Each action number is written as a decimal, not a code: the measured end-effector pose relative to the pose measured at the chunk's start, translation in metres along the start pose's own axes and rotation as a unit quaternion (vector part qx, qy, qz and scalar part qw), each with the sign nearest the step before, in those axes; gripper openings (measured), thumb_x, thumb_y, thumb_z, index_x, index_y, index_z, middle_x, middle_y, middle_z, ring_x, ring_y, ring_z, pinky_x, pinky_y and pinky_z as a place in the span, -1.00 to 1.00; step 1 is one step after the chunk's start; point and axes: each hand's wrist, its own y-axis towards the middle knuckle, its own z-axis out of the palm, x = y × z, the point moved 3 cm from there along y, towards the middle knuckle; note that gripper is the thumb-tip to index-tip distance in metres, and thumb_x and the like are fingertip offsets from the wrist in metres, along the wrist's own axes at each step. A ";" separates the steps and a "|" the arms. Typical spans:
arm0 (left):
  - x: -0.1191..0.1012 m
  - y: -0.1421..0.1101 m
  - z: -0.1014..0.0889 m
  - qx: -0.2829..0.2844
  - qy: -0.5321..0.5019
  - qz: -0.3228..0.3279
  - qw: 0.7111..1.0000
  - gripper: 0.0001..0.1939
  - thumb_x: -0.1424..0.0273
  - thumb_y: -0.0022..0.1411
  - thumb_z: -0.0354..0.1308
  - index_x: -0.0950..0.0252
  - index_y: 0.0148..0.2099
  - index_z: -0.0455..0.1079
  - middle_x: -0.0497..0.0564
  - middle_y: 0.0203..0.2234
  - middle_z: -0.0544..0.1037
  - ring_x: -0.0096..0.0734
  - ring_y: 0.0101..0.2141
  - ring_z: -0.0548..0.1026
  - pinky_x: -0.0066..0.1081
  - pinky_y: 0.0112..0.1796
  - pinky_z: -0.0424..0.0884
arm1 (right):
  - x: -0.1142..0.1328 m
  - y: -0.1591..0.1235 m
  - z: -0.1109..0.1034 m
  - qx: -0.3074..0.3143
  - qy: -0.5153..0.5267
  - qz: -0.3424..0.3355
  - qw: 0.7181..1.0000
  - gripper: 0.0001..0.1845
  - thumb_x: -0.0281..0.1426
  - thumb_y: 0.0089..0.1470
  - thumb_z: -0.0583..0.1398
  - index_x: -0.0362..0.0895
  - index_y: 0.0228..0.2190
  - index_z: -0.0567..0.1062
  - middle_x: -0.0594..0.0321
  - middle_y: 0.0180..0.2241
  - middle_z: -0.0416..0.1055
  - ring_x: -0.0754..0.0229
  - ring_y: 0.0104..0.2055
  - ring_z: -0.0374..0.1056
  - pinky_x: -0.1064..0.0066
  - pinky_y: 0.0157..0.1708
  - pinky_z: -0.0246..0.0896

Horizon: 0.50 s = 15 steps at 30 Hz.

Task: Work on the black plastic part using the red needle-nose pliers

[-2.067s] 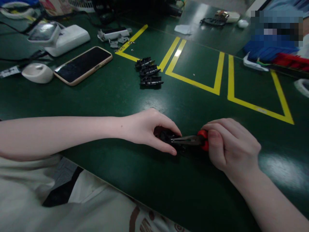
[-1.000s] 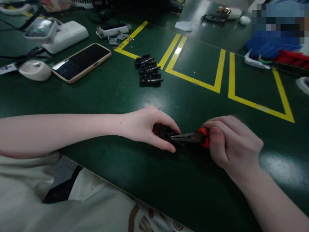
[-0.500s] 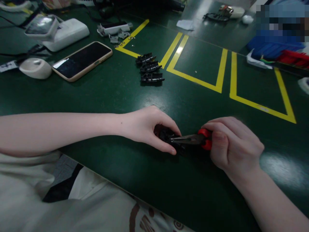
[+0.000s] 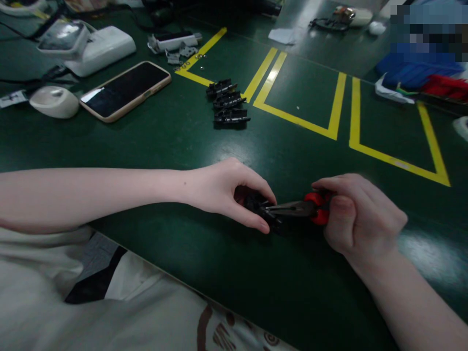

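Note:
My left hand (image 4: 237,195) is closed round a small black plastic part (image 4: 259,204) just above the green table (image 4: 146,253), thumb on the near side and fingers on the far side. Red-handled needle-nose pliers (image 4: 296,208) are gripped in my right hand (image 4: 365,214). Their long metal jaws point left and their tips reach the black part, between my left thumb and forefinger. Whether the jaws pinch a piece of it, I cannot tell. Further back lie three similar black parts (image 4: 231,118) in a loose row.
A phone (image 4: 127,90), a white mouse (image 4: 54,101) and a white device (image 4: 104,48) occupy the back left. Small grey metal pieces (image 4: 173,57) lie near yellow tape (image 4: 296,117) marking the table. Blue (image 4: 420,66) and red (image 4: 446,87) items are at the back right.
My right hand and the pliers have shifted slightly to the right and up. My left hand stays almost in place with the black part still in it.

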 end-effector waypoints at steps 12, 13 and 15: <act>0.002 0.000 0.002 0.018 0.044 0.017 0.999 -0.64 0.20 0.16 0.34 0.31 -0.06 0.54 -0.03 -0.35 0.58 -0.48 -0.39 0.47 -0.51 -0.38 0.31 | 0.004 0.002 0.000 0.013 -0.018 -0.019 1.000 -0.81 -0.47 0.22 -0.01 -0.14 -0.30 0.40 0.15 -0.42 0.39 0.17 -0.40 0.31 0.32 -0.45 0.20; 0.002 0.000 0.002 0.019 0.053 0.018 0.998 -0.63 0.19 0.16 0.34 0.30 -0.05 0.53 -0.03 -0.35 0.58 -0.47 -0.38 0.47 -0.50 -0.36 0.31 | 0.005 0.002 0.000 0.018 -0.022 -0.018 0.999 -0.81 -0.48 0.22 -0.01 -0.13 -0.30 0.40 0.15 -0.41 0.39 0.15 -0.39 0.31 0.31 -0.44 0.20; 0.003 0.000 0.003 0.021 0.065 0.020 0.997 -0.62 0.18 0.16 0.34 0.29 -0.05 0.53 -0.03 -0.34 0.59 -0.46 -0.37 0.47 -0.48 -0.32 0.31 | 0.006 0.002 0.001 0.030 -0.027 -0.016 0.999 -0.81 -0.50 0.21 -0.01 -0.12 -0.30 0.40 0.13 -0.39 0.40 0.14 -0.37 0.32 0.29 -0.41 0.20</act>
